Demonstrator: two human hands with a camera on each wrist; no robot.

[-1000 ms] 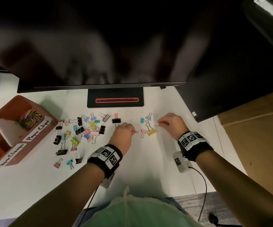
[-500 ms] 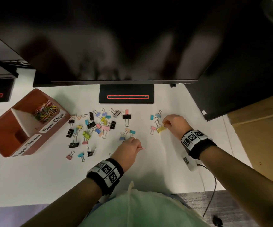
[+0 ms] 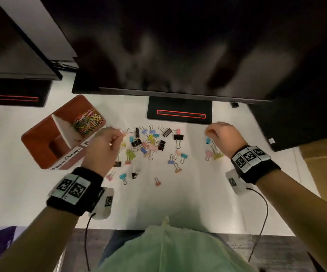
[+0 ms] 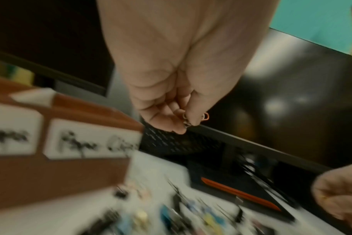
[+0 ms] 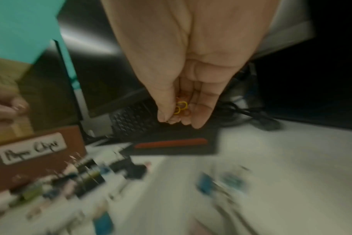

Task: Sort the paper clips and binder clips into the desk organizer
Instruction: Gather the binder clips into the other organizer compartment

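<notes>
Brown organizer [image 3: 41,138] sits just left of the left hand [image 3: 101,148], which pinches a paper clip [image 4: 205,116]; farther right hand [image 3: 224,139] pinches a yellow clip [image 5: 181,107].

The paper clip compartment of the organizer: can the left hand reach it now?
Probably yes. The left hand, pinching a paper clip, is beside the organizer; the compartment is open-topped, with nothing between.

desk [image 3: 31,193]: smooth matt white | monitor [image 3: 168,46]: glossy black | organizer [image 3: 41,134]: matt brown
</notes>
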